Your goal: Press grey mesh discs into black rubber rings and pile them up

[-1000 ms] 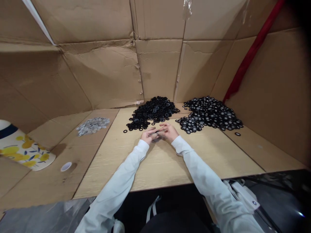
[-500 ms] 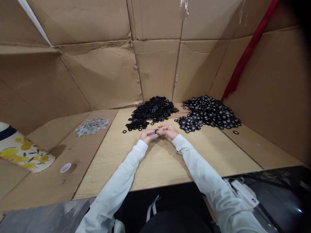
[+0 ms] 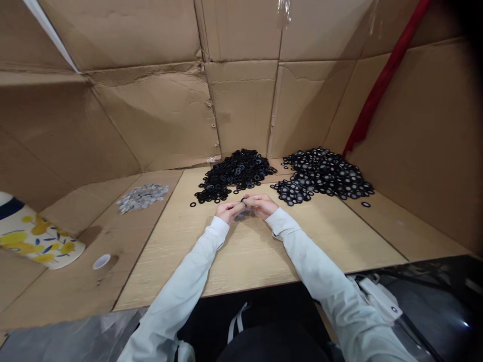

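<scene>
Cardboard walls [image 3: 241,113] enclose the back and sides of a pale wooden table [image 3: 260,259], which bears three heaps in descending size: white-centred rings [image 3: 332,173] at the right, plain black rings [image 3: 241,170] at the middle, and flat, pale discs [image 3: 143,197] at the left. Smaller than these, the left hand [image 3: 226,211] and right hand [image 3: 265,204] meet in front of the middle heap, above a greyish patch [image 3: 244,215] too blurred to name. Fingers of both are drawn into a narrow pinch upon one held ring [image 3: 243,201], located between their tips. The step in hand is judged to be fingertip work on this single piece; the next move appears to call for a steady, even grip from both sides. The piece looks black, round and thin, largely covered by fingers; whether its centre is filled cannot be told.
</scene>
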A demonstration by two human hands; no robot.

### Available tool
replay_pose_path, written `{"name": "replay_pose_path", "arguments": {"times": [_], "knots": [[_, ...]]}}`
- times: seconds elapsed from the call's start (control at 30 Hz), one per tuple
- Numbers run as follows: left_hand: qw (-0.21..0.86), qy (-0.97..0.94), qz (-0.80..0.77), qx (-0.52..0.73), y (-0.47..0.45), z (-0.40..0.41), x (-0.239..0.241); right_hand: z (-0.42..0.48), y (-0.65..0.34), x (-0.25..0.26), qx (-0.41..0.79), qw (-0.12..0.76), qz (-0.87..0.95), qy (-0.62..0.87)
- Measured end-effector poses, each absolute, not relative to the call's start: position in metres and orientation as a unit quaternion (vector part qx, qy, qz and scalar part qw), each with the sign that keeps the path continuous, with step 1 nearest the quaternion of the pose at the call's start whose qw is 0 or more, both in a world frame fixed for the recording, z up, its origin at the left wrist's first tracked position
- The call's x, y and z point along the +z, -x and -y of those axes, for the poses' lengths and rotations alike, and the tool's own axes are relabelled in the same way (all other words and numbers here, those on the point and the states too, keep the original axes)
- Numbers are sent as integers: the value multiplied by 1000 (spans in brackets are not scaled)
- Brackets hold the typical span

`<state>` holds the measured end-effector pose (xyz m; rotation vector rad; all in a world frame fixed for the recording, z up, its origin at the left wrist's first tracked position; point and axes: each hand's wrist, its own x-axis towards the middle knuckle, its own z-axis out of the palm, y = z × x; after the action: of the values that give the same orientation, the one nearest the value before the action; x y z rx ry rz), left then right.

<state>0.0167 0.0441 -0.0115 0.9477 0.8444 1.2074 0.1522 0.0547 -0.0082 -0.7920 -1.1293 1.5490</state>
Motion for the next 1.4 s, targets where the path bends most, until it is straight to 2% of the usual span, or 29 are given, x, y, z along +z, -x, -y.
{"name": "replay_pose_path", "arguments": {"times": [0.1,0.23,0.37,0.5,0.63,0.77,0.97,1.27,1.4], "knots": [[593,-454,-392,538,-18,-42,-9,-56,-150,-9,618,523,473,348],[506,-508,-438,542,-20,-38,-5,-58,-145,-14,483,566,513,428],[490,-513,-450,542,-23,-35,-5,-59,-138,-21,373,564,544,497],[479,-502,-469,546,-21,-35,-4,-57,-134,-22,328,573,562,499],[431,-524,-491,547,-15,-38,1,-53,-139,-15,239,562,626,485],[383,-579,-462,552,-8,-40,9,-49,-146,-6,198,542,680,453],[387,-621,-413,542,-3,-38,18,-46,-148,1,166,536,705,434],[362,-649,-401,535,-3,-39,14,-39,-150,6,-7,475,764,437],[387,-650,-383,531,-4,-39,11,-35,-150,9,-43,456,770,444]]}}
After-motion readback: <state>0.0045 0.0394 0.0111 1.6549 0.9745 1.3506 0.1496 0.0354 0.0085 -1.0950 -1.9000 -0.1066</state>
